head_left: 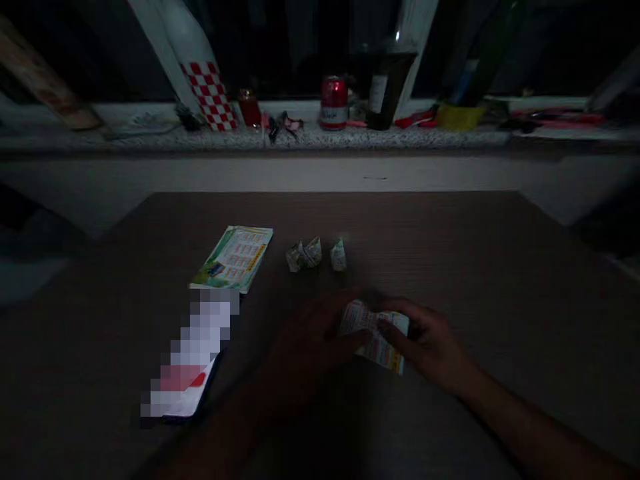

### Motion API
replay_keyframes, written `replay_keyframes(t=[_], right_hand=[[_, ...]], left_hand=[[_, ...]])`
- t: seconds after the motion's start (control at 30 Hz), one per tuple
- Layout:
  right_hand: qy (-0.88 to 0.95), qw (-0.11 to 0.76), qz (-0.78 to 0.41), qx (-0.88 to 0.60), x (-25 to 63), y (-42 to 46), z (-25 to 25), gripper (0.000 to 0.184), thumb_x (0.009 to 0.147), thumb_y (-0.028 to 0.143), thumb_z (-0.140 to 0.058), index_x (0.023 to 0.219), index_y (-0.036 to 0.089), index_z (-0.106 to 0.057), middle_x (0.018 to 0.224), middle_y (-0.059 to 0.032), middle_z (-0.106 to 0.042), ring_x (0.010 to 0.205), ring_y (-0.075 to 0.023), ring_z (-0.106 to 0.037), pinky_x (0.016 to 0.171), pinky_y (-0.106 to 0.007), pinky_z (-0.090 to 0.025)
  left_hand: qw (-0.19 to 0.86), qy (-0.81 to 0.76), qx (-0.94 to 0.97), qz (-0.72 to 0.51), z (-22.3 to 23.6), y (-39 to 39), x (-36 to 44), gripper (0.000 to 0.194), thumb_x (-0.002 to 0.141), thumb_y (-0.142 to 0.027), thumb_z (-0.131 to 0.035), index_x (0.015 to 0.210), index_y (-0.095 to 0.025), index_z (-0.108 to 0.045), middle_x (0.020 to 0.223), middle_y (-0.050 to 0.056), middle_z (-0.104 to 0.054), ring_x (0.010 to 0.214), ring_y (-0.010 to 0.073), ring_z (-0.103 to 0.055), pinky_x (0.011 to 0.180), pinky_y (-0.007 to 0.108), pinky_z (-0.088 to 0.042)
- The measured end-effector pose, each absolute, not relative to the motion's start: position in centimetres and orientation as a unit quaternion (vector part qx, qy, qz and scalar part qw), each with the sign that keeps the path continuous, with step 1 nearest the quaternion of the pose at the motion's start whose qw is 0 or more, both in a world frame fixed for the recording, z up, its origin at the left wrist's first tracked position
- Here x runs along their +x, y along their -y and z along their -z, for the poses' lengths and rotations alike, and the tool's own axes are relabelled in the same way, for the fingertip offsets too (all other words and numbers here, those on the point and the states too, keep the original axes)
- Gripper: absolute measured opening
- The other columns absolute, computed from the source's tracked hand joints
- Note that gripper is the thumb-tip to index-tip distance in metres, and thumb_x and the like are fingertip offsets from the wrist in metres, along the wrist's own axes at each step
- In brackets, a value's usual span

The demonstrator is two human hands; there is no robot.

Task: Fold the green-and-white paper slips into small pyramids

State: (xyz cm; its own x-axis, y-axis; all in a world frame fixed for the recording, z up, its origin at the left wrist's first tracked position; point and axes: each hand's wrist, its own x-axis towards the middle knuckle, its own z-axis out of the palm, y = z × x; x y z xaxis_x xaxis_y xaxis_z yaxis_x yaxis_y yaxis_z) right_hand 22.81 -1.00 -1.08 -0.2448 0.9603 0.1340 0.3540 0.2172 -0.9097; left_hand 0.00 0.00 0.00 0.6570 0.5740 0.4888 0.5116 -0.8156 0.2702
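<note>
A small printed sheet of paper (383, 352) with a yellow strip at one corner is between my two hands above the table. My left hand (320, 333), dark and in shadow, grips its left side with the thumb across the front. On the other side, my right hand (429, 340) pinches the sheet, thumb in front and fingers behind the upper edge. Beyond the hands stand small folded paper pieces: a double-peaked one (303, 256) and a single pointed one (339, 256). To the left lies a stack of printed calendar sheets (235, 257).
A flat, partly blurred-out item (195, 360) with a red mark lies below the stack on the brown table (475, 253). Along the granite windowsill (300, 139) stand a checkered bottle (210, 93), a red can (333, 103), a dark bottle (385, 93) and small clutter.
</note>
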Motion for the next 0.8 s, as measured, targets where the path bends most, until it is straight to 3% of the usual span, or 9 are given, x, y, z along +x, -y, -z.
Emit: replay_keyframes(t=[0.2, 0.43, 0.63, 0.8], right_hand=[[0.726, 0.341, -0.405, -0.439, 23.1, 0.4, 0.4, 0.016, 0.091, 0.021, -0.054, 0.102, 0.025, -0.065, 0.099, 0.0001, -0.072, 0.087, -0.0145, -0.067, 0.079, -0.025, -0.051], [0.793, 0.31, -0.297, -0.433, 23.4, -0.1, 0.9, 0.009, 0.088, 0.024, -0.061, 0.094, 0.022, -0.067, 0.083, -0.0013, -0.07, 0.076, -0.0164, -0.064, 0.072, -0.03, -0.05], [0.862, 0.282, -0.14, -0.398, 23.8, -0.4, 1.5, 0.014, 0.086, 0.023, -0.064, 0.099, 0.022, -0.068, 0.115, -0.0089, -0.063, 0.108, -0.0257, -0.056, 0.089, -0.043, -0.043], [0.884, 0.236, -0.191, -0.355, 23.3, 0.0, 1.0, 0.016, 0.089, 0.014, -0.058, 0.099, 0.021, -0.067, 0.1, -0.0051, -0.066, 0.097, -0.0201, -0.058, 0.087, -0.037, -0.043]], left_hand=[[0.057, -0.286, 0.927, -0.235, -1.5, -0.3, -0.5, 0.021, 0.092, -0.016, -0.051, 0.105, -0.026, -0.065, 0.144, 0.005, -0.045, 0.136, 0.021, -0.034, 0.105, 0.04, -0.037], [0.077, -0.255, 0.953, -0.144, -0.9, -0.4, -0.5, 0.019, 0.088, -0.018, -0.056, 0.104, -0.026, -0.065, 0.135, -0.001, -0.057, 0.13, 0.0206, -0.042, 0.112, 0.045, -0.021], [0.135, -0.251, 0.954, -0.095, -1.1, -0.4, -0.5, 0.023, 0.087, -0.015, -0.056, 0.108, -0.022, -0.062, 0.128, 0.001, -0.062, 0.123, 0.0188, -0.05, 0.11, 0.042, -0.023], [0.155, -0.25, 0.953, -0.079, -1.8, -0.2, -0.5, 0.028, 0.082, -0.018, -0.061, 0.109, -0.021, -0.062, 0.127, 0.005, -0.062, 0.121, 0.0213, -0.051, 0.108, 0.044, -0.027]])
